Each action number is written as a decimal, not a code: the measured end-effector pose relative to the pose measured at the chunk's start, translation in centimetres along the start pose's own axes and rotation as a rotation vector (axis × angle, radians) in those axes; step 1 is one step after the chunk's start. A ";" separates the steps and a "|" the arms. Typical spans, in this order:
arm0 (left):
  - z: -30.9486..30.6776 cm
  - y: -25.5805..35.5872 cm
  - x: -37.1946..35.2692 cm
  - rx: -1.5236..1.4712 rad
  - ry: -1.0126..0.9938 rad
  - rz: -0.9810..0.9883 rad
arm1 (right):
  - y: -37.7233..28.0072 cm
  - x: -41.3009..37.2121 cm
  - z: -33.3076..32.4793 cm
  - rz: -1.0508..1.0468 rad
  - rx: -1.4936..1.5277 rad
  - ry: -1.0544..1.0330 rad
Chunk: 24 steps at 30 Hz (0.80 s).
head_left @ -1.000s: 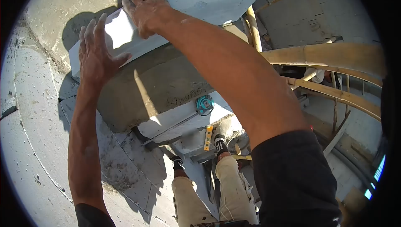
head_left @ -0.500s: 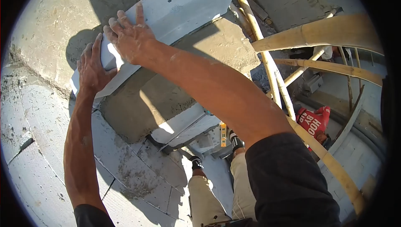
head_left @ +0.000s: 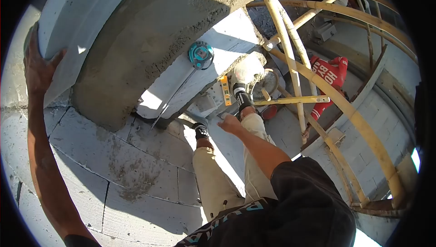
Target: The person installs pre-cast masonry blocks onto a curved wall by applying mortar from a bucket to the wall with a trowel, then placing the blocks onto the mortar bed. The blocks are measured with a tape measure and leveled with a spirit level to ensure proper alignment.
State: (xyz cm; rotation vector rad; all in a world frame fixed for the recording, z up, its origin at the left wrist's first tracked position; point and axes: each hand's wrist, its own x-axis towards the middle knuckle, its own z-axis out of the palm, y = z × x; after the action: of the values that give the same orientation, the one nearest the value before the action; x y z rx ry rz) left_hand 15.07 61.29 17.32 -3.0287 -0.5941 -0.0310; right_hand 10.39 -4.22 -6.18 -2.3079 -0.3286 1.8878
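Observation:
A long white block (head_left: 86,8) lies on the wall beside a thick bed of grey mortar (head_left: 136,42). My left hand (head_left: 38,72) grips its near end, thumb on the near side and fingers stretched along the far edge. Low down, beside my leg, is my right hand (head_left: 231,124) with its fingers curled in. What it holds, if anything, is hidden. A yellow spirit level (head_left: 225,91) stands just above that hand. On the white blockwork below the mortar rests a round teal and black tool (head_left: 200,55).
Bamboo scaffold poles (head_left: 286,51) cross the right side. Below them is a person in a red shirt (head_left: 329,72). A bucket (head_left: 268,83) stands near my shoe (head_left: 245,71). White block courses (head_left: 150,210) fill the lower left.
My right hand has left the white block and dropped down beside my leg. My left hand stays at the block's end. The view has shifted, bringing the teal tool fully into sight.

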 end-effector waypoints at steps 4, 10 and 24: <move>0.3 -1.1 -0.5 0.013 -0.040 -0.003 | 4.5 8.2 -0.5 0.266 0.112 0.098; 1.2 -3.9 -1.3 0.041 -0.097 -0.003 | 1.8 16.1 -1.2 0.388 0.117 0.273; -1.3 3.9 -0.5 0.009 -0.084 -0.243 | 1.6 17.8 -1.4 0.358 0.006 0.216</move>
State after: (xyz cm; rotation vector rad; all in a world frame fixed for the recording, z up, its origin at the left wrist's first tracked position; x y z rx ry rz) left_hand 16.07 57.43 18.37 -2.9417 -0.9630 0.0891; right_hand 15.24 -1.18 -23.14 -2.6784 0.1251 1.7429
